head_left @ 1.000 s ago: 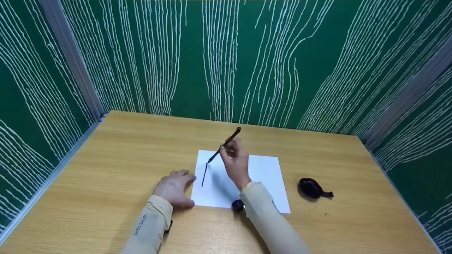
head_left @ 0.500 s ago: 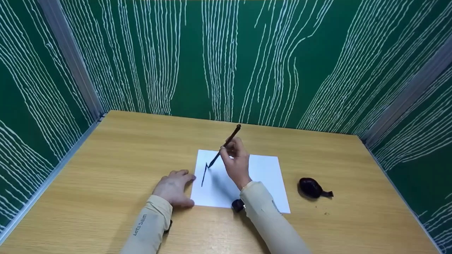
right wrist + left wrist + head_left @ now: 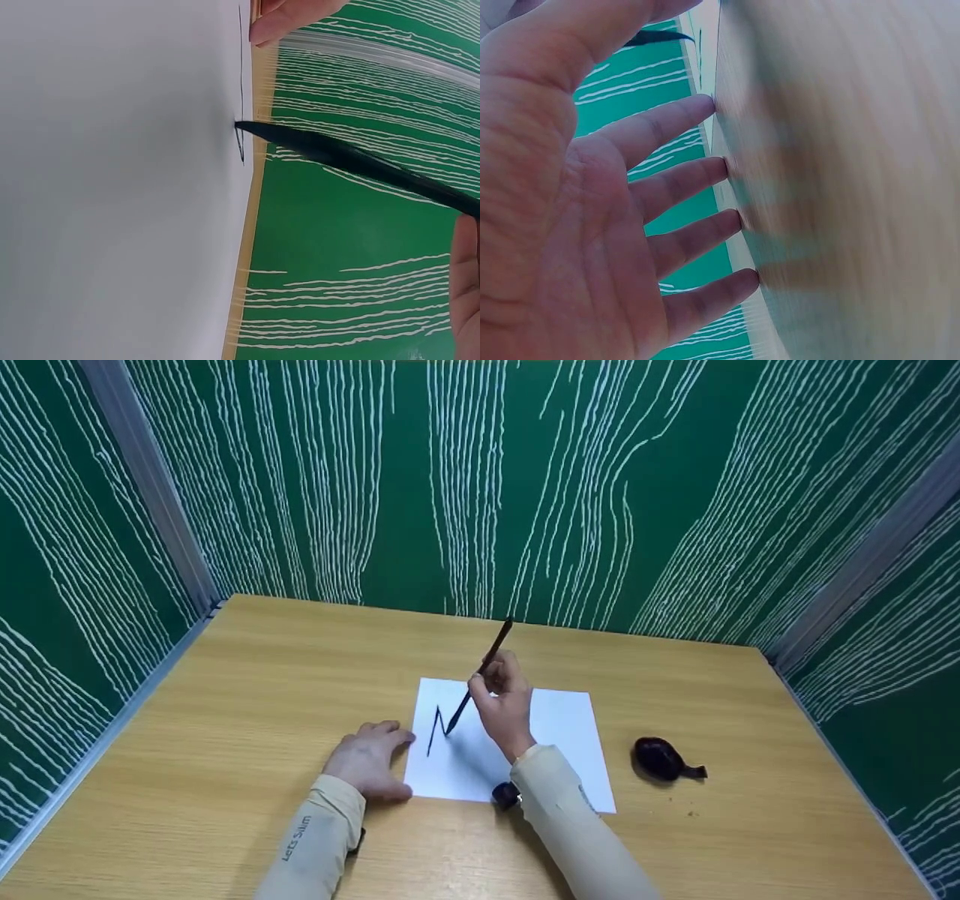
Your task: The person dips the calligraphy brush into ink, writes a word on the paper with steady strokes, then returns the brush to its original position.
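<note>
sheet: smooth matt paper | table: grained wood | sleeves: cloth

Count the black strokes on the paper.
2: the long stroke nearer the left hand; the shorter stroke from its top to the brush. The right hand may hide more.

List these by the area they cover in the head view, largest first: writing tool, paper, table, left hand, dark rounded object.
1. Table
2. Paper
3. Left hand
4. Dark rounded object
5. Writing tool, long but thin, and partly hidden by the right hand
</note>
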The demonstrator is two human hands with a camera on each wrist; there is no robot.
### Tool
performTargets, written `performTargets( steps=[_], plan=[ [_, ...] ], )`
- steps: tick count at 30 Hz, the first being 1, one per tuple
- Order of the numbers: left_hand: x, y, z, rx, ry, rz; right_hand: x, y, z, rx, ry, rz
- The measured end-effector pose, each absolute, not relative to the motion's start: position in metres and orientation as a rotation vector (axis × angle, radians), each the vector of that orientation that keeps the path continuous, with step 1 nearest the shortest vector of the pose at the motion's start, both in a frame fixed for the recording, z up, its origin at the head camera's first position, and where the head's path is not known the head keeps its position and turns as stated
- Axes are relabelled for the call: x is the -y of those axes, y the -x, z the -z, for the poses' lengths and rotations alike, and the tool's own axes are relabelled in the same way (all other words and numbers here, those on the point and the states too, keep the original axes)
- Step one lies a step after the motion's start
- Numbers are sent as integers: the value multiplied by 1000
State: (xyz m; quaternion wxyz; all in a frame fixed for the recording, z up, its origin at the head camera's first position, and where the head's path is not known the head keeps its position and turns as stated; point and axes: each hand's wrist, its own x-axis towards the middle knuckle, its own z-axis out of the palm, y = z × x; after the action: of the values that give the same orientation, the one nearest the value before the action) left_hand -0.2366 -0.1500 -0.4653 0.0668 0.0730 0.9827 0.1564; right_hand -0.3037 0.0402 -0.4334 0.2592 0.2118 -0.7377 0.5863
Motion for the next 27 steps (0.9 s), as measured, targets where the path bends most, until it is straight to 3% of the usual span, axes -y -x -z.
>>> performTargets(
  steps=[27],
  plan=[
    [149, 236, 463, -2935, -205, -488, -43, 296, 425, 1966, -612, -1576]
  ],
)
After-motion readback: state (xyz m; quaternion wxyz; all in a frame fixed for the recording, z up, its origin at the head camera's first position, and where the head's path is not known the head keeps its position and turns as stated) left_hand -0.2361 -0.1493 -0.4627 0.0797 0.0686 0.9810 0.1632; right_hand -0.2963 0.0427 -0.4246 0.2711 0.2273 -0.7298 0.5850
